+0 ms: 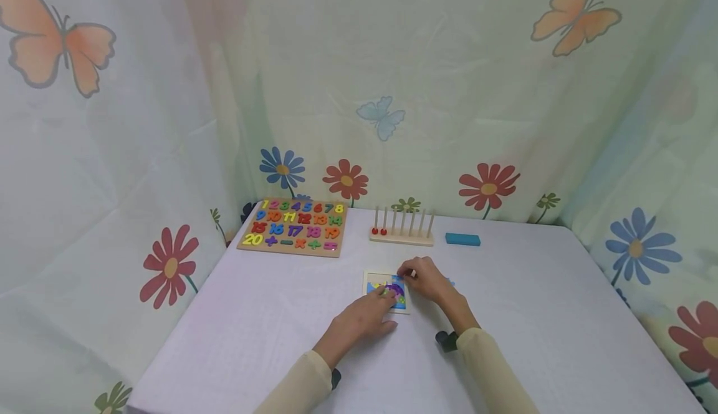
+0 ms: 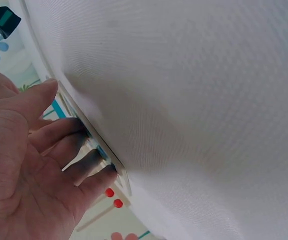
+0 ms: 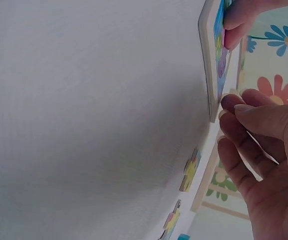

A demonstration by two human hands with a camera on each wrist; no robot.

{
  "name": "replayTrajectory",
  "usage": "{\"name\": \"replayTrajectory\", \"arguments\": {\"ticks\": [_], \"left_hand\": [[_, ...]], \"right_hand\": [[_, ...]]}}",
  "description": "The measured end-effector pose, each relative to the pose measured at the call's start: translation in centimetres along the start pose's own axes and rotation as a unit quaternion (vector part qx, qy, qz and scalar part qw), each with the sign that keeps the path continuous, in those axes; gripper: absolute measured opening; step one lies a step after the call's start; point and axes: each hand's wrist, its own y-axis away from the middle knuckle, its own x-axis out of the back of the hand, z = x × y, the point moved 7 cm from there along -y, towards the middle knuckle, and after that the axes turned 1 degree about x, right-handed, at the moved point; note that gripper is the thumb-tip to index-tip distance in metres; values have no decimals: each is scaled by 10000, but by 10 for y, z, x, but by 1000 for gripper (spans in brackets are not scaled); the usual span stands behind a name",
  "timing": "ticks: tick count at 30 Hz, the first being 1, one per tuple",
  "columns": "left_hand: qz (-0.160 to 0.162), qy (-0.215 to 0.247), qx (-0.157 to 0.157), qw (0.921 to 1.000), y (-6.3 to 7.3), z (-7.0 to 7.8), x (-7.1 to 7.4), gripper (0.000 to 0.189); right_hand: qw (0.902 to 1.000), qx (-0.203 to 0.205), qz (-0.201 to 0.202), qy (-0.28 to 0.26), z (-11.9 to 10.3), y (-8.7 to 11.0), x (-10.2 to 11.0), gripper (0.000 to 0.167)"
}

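A small jigsaw puzzle in a pale wooden tray [image 1: 387, 312] lies on the table, its picture blue, purple and yellow. My left hand [image 1: 361, 315] rests its straight fingers on the picture, thumb apart near the lower edge. At the tray's upper right corner is my right hand [image 1: 427, 279], fingers bent, with thumb and index tips close together. I cannot tell whether a piece is between those tips. Close to that hand in the right wrist view, two loose puzzle pieces [image 3: 190, 170] lie on the table; in the head view the hand mostly hides them.
A number board [image 1: 288, 253] with colourful numerals stands at the back left. Beside it is a wooden peg stand [image 1: 401, 239] with two red beads on its left pegs. A blue block [image 1: 462, 239] lies further right. Patterned curtains [image 1: 314, 90] surround the white table [image 1: 269, 295].
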Motion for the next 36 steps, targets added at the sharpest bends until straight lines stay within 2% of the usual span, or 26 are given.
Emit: {"name": "replayTrajectory", "arguments": {"ticks": [12,27,36], "left_hand": [[-38,6,-19,10000,-3,-1,-3,63],[32,-91,-16,10000,-4,-1,-3,61],[8,-89,-8,10000,-4,-1,-2,62]], "right_hand": [[9993,-314,5,-190,1,-1,-3,19],[9982,-433,-48,-408,5,-1,-7,25],[9985,-358,-3,-404,3,-2,-8,26]]}}
